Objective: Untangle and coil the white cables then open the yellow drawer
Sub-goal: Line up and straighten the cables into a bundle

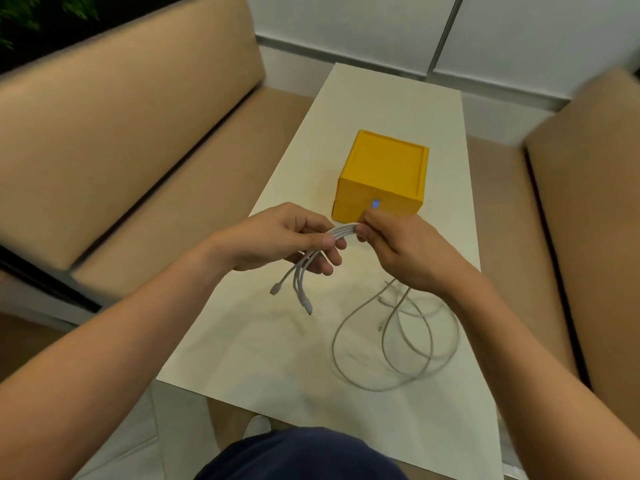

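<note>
While we hold a folded white cable (341,233), the yellow drawer (382,168) sits closed beyond.
Our left hand (284,240) grips the strands, our right hand (408,251) pinches the bend; loose cable (383,336) lies near right.

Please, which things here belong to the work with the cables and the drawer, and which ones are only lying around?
Belong to the job:
- bundled white cable, held by the left hand and the right hand
- loose white cable on the table
- yellow drawer box, closed

Just there:
- table
- left sofa and right sofa
- plant
</note>
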Demonstrator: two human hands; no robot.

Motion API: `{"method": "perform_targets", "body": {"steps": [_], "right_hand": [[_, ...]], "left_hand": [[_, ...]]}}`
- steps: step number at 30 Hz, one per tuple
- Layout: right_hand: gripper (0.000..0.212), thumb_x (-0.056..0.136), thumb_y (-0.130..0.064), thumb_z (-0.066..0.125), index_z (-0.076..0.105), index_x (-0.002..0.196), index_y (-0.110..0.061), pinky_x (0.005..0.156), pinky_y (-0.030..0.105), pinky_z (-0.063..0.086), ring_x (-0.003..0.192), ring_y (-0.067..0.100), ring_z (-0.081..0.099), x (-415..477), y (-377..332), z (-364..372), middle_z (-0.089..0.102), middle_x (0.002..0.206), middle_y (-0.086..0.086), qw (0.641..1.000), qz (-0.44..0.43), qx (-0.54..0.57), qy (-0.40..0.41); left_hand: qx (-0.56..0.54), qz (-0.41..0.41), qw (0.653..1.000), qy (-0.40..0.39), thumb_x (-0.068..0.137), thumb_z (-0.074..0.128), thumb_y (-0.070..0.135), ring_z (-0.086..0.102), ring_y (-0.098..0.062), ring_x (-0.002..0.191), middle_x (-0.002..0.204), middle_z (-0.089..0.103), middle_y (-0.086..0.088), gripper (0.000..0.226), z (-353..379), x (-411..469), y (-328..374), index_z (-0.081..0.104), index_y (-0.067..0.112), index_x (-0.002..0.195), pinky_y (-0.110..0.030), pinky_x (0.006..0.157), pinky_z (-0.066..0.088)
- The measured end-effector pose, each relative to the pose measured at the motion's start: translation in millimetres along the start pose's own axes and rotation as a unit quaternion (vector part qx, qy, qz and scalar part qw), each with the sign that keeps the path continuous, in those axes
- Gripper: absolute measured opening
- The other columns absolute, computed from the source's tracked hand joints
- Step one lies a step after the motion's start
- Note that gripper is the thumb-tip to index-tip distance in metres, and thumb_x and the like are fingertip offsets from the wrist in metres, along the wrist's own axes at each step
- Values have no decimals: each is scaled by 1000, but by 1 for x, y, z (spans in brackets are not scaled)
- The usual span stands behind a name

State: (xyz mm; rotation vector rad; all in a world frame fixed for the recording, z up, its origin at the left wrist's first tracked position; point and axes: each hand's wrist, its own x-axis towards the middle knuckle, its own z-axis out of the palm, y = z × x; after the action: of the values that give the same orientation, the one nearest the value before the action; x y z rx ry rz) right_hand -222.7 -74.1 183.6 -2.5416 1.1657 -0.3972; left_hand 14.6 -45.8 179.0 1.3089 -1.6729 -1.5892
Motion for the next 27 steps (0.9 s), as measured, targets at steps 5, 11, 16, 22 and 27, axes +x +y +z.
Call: {"method": "perform_targets", "body": {"steps": [5, 11, 16, 22, 27], "right_hand": [[26, 108, -34, 44, 61, 92, -22, 59, 40, 42, 67, 12, 51, -10, -1, -4, 57, 72, -7, 997, -34, 65, -29], [25, 108, -39, 43, 55, 88, -31, 62, 48, 49, 68, 12, 51, -11, 13, 0, 56, 72, -9, 999, -15, 27, -26], [27, 107, -39, 44, 58, 87, -29, 59, 40, 42, 68, 11, 51, -14, 6, -12, 54, 69, -10, 998, -48, 29, -41], [25, 109, -37, 43, 59, 92, -29, 60, 36, 39, 67, 8, 50, 4, 9, -10, 54, 70, -10, 999, 6, 35, -41], [24, 108, -37, 46, 66, 101, -26, 62, 42, 45, 69, 12, 53, 6, 4, -18, 60, 76, -7, 999, -8, 13, -31]], "left_hand": [[102, -14, 993, 53, 103, 62, 19, 77, -22, 80, 85, 78, -8, 19, 13, -5, 2, 74, 7, 94, -33, 73, 59], [112, 30, 991, 68, 104, 59, 13, 72, -16, 67, 79, 76, -10, 22, 27, -16, 15, 71, 2, 90, -23, 65, 56], [134, 1, 988, 75, 105, 58, 15, 71, -16, 67, 79, 75, -10, 23, 23, -19, 11, 72, 2, 91, -23, 66, 57], [63, -26, 997, 28, 108, 52, 15, 69, -15, 77, 88, 74, -8, 22, 12, -12, 10, 69, 3, 105, -27, 77, 58], [64, -25, 997, 45, 107, 54, 19, 74, -20, 85, 93, 77, -11, 23, 7, -7, -5, 72, 6, 103, -31, 81, 58]]}}
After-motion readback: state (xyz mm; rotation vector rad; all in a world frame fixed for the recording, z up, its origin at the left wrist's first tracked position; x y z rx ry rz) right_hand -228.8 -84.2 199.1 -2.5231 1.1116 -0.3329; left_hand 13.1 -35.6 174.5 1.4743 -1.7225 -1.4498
